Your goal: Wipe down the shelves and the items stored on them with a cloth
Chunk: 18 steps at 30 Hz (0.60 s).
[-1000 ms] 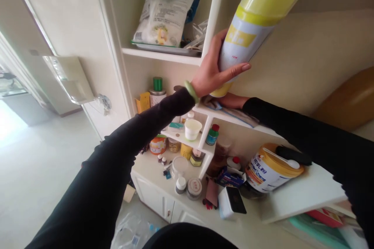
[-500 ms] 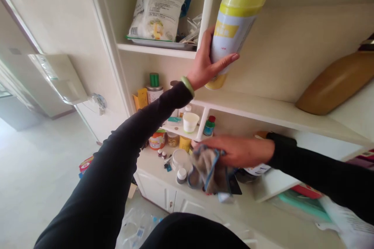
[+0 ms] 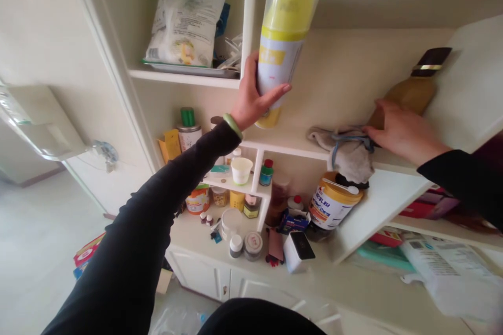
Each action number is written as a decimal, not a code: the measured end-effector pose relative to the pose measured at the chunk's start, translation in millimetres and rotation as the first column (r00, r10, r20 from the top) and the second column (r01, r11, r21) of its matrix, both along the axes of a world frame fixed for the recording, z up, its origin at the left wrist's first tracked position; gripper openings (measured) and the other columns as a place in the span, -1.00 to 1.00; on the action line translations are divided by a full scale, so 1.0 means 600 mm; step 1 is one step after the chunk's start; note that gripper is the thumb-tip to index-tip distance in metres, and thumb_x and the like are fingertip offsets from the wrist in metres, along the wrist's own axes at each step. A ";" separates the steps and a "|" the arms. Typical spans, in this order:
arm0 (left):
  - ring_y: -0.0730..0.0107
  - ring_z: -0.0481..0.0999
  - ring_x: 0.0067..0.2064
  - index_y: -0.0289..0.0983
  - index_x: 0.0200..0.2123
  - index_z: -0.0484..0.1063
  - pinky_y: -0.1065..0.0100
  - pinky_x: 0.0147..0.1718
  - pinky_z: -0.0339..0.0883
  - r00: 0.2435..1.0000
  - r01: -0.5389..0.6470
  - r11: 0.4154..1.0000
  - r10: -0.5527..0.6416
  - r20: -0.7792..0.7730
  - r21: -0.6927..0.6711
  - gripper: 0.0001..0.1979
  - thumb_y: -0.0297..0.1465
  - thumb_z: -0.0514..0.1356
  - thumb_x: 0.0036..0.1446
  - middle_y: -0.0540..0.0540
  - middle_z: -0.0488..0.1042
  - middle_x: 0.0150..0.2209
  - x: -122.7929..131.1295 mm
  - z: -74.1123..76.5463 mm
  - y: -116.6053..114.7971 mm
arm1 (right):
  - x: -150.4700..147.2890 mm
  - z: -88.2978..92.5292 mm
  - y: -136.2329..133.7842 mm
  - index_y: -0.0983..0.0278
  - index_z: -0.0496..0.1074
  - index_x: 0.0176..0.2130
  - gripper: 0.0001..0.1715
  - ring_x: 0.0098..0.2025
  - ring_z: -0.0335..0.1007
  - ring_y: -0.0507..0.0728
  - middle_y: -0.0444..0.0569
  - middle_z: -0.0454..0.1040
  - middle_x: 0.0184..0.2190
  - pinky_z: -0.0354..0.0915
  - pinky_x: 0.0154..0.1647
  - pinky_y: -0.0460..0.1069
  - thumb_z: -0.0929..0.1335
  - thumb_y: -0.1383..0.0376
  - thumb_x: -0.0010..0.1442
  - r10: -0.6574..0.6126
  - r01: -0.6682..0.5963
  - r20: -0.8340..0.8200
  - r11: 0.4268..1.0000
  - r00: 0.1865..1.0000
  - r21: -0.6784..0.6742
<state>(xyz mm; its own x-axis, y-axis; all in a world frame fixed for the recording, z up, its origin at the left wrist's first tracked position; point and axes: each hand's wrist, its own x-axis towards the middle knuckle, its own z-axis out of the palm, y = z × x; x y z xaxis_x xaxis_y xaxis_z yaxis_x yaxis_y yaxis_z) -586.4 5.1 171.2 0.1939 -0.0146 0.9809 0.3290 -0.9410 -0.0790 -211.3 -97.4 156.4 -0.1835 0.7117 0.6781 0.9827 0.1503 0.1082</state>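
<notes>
My left hand (image 3: 257,94) is wrapped round a yellow and white spray can (image 3: 280,57) with a clear cap, held upright and slightly tilted before the shelf divider. At the right, my right hand (image 3: 401,128) closes round the lower part of a golden-brown bottle (image 3: 418,91) with a dark neck, leaning in the shelf corner. Its base is hidden behind my fingers. A grey cleaning cloth (image 3: 351,154) with blue edging lies over the shelf's front edge, touching my right thumb side. Whether the thumb also pins the cloth is unclear.
A plastic food bag (image 3: 188,21) stands on a tray at the upper left. Below are a milk powder tin (image 3: 334,204), a white cup (image 3: 241,170), a white box (image 3: 297,254) and several jars. A white plastic bag (image 3: 451,267) lies at the lower right.
My right hand has moved up and right from the lower compartment to the bottle, and the cloth now lies on the shelf edge. My left hand still holds the spray can. The view has shifted.
</notes>
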 end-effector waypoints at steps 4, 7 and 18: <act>0.06 0.49 0.22 -0.05 0.38 0.08 0.00 0.21 0.47 0.999 0.020 1.000 -0.019 -0.027 0.016 -0.11 0.25 0.31 0.22 -0.16 0.42 0.22 0.001 -0.003 -0.011 | -0.033 -0.015 -0.016 0.33 0.34 0.44 -0.30 0.49 0.31 0.33 0.23 0.40 0.44 0.22 0.53 0.22 0.17 0.10 0.49 0.176 -0.172 0.053 0.982 0.983 -0.075; 0.03 0.48 0.27 -0.01 0.41 0.04 -0.01 0.25 0.45 0.999 0.013 1.000 -0.012 -0.035 0.018 -0.12 0.24 0.29 0.25 -0.16 0.40 0.26 0.000 -0.004 -0.018 | -0.047 -0.028 -0.001 0.35 0.36 0.42 -0.11 0.45 0.36 0.44 0.26 0.41 0.42 0.26 0.50 0.28 0.12 -0.17 0.47 0.117 -0.084 0.053 0.905 0.992 -0.416; 0.11 0.48 0.26 0.02 0.40 0.05 0.04 0.27 0.49 0.999 0.045 0.998 -0.045 0.001 0.044 -0.26 0.24 0.15 0.37 -0.12 0.39 0.23 -0.007 -0.003 -0.021 | -0.216 -0.025 0.108 0.36 0.59 -0.01 -0.28 0.31 0.45 0.25 0.24 0.53 0.31 0.08 0.49 0.13 0.30 -0.22 0.42 0.380 -0.486 -0.304 0.728 0.873 -0.484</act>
<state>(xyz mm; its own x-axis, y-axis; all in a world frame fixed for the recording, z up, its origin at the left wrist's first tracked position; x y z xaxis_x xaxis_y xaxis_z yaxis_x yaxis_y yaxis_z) -590.9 -7.4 169.4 0.1897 -0.0660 0.9796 0.2870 -0.9504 -0.1196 -340.7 -32.9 141.3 -0.4802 0.8352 0.2681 0.7894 0.5447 -0.2830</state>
